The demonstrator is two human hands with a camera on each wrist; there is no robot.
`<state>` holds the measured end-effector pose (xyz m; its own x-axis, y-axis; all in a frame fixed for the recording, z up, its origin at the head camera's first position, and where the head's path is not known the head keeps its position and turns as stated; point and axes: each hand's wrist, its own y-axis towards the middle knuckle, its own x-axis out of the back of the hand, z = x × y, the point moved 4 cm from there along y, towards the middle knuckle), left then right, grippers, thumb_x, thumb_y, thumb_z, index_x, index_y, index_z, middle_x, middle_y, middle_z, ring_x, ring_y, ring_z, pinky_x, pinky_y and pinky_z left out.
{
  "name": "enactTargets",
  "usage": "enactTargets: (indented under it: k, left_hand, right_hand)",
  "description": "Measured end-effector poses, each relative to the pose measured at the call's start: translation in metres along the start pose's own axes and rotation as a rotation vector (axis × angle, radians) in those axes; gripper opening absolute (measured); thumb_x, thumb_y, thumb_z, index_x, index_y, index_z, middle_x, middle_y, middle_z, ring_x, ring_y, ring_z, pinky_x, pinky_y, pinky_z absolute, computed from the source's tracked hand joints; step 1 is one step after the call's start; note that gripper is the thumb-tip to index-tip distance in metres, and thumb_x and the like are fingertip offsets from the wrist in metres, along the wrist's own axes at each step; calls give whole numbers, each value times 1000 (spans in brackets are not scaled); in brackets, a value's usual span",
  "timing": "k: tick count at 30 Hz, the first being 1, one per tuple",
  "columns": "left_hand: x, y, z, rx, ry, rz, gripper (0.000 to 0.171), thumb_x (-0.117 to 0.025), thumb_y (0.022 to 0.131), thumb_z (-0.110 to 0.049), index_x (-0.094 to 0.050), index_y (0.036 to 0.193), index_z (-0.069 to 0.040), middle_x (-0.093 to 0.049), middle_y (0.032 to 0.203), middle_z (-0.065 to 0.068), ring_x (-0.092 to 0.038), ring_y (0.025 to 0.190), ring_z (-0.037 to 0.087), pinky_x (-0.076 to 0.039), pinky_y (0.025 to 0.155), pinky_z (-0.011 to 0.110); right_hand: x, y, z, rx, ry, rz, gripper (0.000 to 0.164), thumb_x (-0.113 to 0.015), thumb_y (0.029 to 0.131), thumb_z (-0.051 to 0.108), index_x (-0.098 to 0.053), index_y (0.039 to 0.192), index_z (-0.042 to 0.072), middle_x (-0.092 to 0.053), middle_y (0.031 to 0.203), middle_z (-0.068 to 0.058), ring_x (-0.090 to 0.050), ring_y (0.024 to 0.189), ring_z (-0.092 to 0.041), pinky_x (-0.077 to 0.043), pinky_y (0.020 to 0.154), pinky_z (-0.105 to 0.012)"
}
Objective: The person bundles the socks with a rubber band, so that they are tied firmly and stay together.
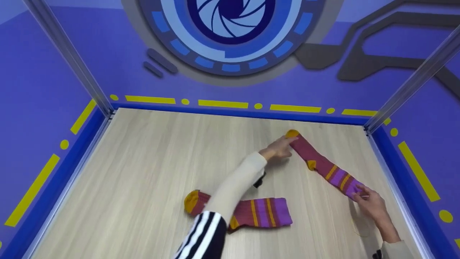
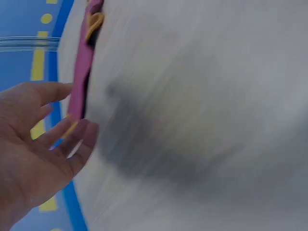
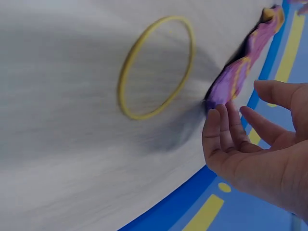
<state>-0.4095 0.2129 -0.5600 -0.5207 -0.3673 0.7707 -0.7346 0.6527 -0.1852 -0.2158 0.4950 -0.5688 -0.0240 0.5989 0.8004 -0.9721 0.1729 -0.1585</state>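
While left hand [image 1: 278, 148] touches sock [image 1: 325, 167], right fingers [image 3: 212, 137] (bent) meet cuff [image 1: 352, 188].

White-striped black sleeve [image 1: 208, 235], cream cuff [image 1: 235, 183]

A pale wood-grain counter [image 1: 151, 154] sits between blue-purple walls [image 1: 32, 90], edged low down with yellow dashes [image 1: 222, 104] and dots [image 1: 258, 106]. A round emblem [image 1: 226, 27] marks the back wall, grey shapes [image 1: 318, 57] beside it. Metal posts [image 1: 68, 54] stand at both far corners; a thin yellow ring [image 3: 120, 89] lies on the counter's right side
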Motion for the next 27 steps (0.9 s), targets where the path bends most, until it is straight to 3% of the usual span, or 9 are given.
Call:
enactTargets:
  k: [3, 5, 9, 16, 20, 23, 25, 27]
  left_hand:
    - [-18, 8, -12, 25, 59, 14, 69, -54, 102, -10, -28, 162, -33, -30, 168, 2, -38, 150, 17, -37, 120, 32]
    - [-26, 10, -16, 47, 98, 42, 71, -51, 101, -9, -27, 161, -38, -28, 169, -5, -32, 154, 13, -34, 122, 33]
    - [-36, 12, -22, 64, 148, 66, 69, -50, 101, -9, -30, 161, -37, -34, 166, -8, -34, 153, 10, -33, 122, 31]
    - [-30, 8, -24, 83, 172, 61, 69, -51, 100, -9, -31, 161, -34, -37, 165, -5, -38, 151, 12, -37, 120, 31]
    - [-23, 0, -17, 85, 113, 69, 70, -54, 99, -9, -31, 161, -33, -38, 164, -2, -38, 150, 13, -35, 121, 31]
    - [-16, -6, -9, 67, 22, 60, 69, -57, 99, -9, -34, 161, -27, -53, 150, 2, -52, 132, 13, -42, 112, 24]
    - [-11, -10, -2, 58, -65, 62, 68, -59, 98, -7, -35, 160, -20, -61, 133, 7, -57, 107, 13, -48, 94, 20]
    - [-8, -14, 5, 65, -146, 74, 66, -59, 99, -5, -36, 160, -15, -63, 118, 11, -52, 85, 13, -45, 76, 19]
  right_hand:
    - [0, -2, -6, 8, -32, -5, 49, -59, 100, 11, -47, 135, -21, -62, 113, -40, -62, 107, -53, -54, 77, -36]
    - [-2, -3, -8, 5, -24, 14, 48, -58, 100, 10, -47, 134, -22, -63, 109, -38, -63, 99, -47, -52, 73, -32]
    - [-7, -5, -10, -16, 4, 38, 48, -57, 100, 8, -47, 137, -21, -64, 103, -32, -59, 89, -30, -42, 64, -25]
    - [-7, -5, -8, 46, -36, -8, 45, -61, 96, 5, -52, 130, -22, -67, 100, -32, -64, 86, -27, -46, 65, -22]
    - [-8, -4, -3, 55, -50, -5, 45, -61, 95, 5, -52, 129, -23, -67, 100, -33, -62, 84, -24, -44, 63, -22]
    - [-10, -3, 2, 58, -43, 1, 44, -61, 95, 4, -53, 129, -23, -67, 99, -33, -61, 82, -23, -43, 61, -22]
    - [-12, -2, 5, 72, -41, -2, 43, -61, 95, 4, -54, 128, -22, -67, 98, -32, -61, 82, -22, -43, 61, -22]
    - [-15, -2, 9, 85, -33, -4, 42, -62, 95, 4, -55, 128, -21, -68, 97, -32, -61, 80, -19, -43, 60, -22]
